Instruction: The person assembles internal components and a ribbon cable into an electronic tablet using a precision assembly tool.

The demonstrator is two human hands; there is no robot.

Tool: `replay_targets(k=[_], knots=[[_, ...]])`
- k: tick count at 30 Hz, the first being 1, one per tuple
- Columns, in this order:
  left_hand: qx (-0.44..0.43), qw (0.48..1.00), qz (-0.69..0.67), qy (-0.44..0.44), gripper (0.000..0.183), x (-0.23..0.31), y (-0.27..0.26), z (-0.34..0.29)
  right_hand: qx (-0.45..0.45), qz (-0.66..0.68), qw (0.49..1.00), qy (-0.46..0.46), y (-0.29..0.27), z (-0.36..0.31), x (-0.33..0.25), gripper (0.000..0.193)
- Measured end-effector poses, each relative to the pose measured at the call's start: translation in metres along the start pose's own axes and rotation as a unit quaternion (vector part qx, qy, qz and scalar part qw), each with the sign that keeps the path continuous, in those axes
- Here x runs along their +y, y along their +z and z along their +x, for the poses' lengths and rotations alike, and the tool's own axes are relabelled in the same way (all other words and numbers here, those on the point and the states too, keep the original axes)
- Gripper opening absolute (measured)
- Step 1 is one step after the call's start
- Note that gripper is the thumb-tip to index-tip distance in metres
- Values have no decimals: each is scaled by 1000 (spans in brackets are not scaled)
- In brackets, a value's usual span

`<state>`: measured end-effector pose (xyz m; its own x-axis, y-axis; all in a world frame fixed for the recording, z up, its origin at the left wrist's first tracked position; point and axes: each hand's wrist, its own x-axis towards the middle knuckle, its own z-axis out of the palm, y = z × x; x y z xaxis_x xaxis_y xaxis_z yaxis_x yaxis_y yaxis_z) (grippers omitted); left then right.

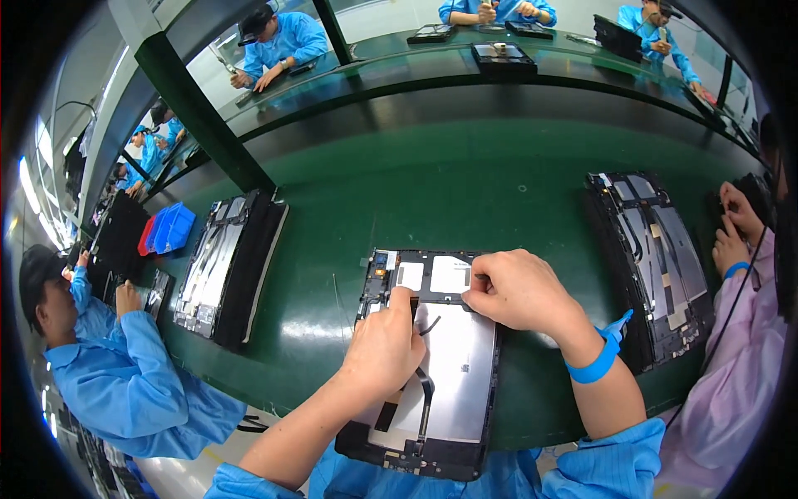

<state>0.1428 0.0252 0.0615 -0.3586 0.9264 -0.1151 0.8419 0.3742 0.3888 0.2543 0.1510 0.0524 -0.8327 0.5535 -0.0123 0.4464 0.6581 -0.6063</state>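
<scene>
An opened tablet [461, 374] lies in front of me at the table's near edge, its silver inner plate, black frame and flat cables exposed. My left hand [382, 345] rests over its left side, index fingertip pressed down near the upper white patch and the other fingers curled. A short black flat cable [431, 325] sticks up beside that hand. My right hand [528, 291] is closed in a pinch at the tablet's upper right, by a larger white patch [449, 276]. Whatever lies between the fingers of either hand is hidden. A blue wrist strap [600, 353] circles my right wrist.
Stacks of opened tablets stand left [218, 266] and right [652, 266] on the green table [432, 175]. Blue bins [172, 227] sit far left by a dark post [204, 116]. Co-workers sit on both sides [125, 366] [731, 333], and others work across a raised ledge.
</scene>
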Motion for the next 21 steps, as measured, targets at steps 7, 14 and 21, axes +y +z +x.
replay_targets(k=[7,14,21], knots=[[56,997,-31,46,30,-8,11,1,-47,-107,993,1,9,-3,-3,13],[55,995,-60,62,34,-16,11,1,-101,-111,988,-23,8,-4,-11,14],[-20,963,-268,16,37,-15,-3,3,31,-21,999,-4,2,-2,1,14]])
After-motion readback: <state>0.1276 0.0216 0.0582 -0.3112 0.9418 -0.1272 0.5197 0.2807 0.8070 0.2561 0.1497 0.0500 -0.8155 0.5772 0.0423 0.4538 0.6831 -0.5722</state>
